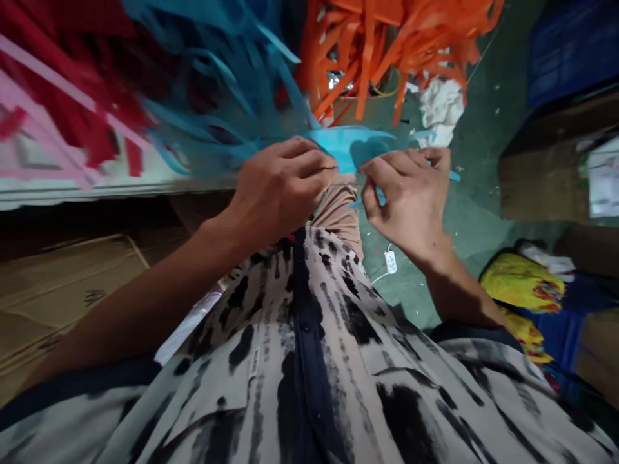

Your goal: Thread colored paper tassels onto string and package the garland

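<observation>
A light blue strip of thin material (351, 147) stretches between my two hands in front of my chest. My left hand (287, 183) is closed, its thumb and fingers pinching the strip's left end. At the other end, my right hand (409, 187) pinches the strip between thumb and bent fingers, and narrow blue tails stick out around it. Just beyond my left hand hangs a tangled heap of blue strips (217, 77), partly blurred. Orange strips (367, 45) dangle past my right hand, over a crumpled white piece (441, 106).
Red strips (82, 77) and pink strips (43, 129) lie at the left over a white table edge (111, 190). Below it is a cardboard box (72, 290). A white power strip (390, 261) lies on the green floor. Boxes (536, 167) and a yellow bag (522, 283) stand right.
</observation>
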The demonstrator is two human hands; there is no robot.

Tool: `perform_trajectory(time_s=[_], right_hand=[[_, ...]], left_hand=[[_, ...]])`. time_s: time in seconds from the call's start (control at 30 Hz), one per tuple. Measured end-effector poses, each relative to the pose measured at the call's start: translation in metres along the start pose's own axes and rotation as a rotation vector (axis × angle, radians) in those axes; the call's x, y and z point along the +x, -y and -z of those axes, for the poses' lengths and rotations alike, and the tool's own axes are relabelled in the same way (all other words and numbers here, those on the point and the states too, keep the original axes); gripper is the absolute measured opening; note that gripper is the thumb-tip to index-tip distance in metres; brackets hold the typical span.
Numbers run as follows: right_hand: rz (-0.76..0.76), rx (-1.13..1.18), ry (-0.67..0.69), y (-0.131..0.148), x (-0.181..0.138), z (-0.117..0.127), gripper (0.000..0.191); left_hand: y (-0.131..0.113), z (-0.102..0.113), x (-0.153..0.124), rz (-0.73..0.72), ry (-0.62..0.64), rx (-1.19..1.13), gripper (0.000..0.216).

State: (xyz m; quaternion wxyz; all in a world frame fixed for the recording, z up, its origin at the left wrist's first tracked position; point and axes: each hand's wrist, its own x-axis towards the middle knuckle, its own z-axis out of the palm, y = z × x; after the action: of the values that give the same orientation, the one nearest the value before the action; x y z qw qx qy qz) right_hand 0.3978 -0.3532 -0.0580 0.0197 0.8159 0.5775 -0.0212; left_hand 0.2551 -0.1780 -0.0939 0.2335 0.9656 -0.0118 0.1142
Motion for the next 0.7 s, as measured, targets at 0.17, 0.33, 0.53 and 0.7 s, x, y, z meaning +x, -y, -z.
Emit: perform_trajectory(time_s=[0.17, 0.33, 0.53, 0.7], right_hand=[[-0.004, 0.022, -0.015, -0.004, -0.002, -0.003, 0.034], [0.015, 0.061, -0.117, -0.005, -0.004, -0.015, 0.043], [-0.009, 0.090, -0.164, -0.008, -0.005, -0.029, 0.052], [0.035, 0.135, -0.175, -0.016, -0.006, -0.031, 0.046]], left_hand=[[0.003, 0.000, -0.001, 0.001, -0.015, -0.037, 0.041], [0.004, -0.001, 0.001, 0.052, 0.080, -0.041, 0.041], [0.010, -0.015, -0.001, 0.078, 0.000, -0.018, 0.042], [0.008, -0.018, -0.005, 0.060, -0.006, 0.008, 0.042]])
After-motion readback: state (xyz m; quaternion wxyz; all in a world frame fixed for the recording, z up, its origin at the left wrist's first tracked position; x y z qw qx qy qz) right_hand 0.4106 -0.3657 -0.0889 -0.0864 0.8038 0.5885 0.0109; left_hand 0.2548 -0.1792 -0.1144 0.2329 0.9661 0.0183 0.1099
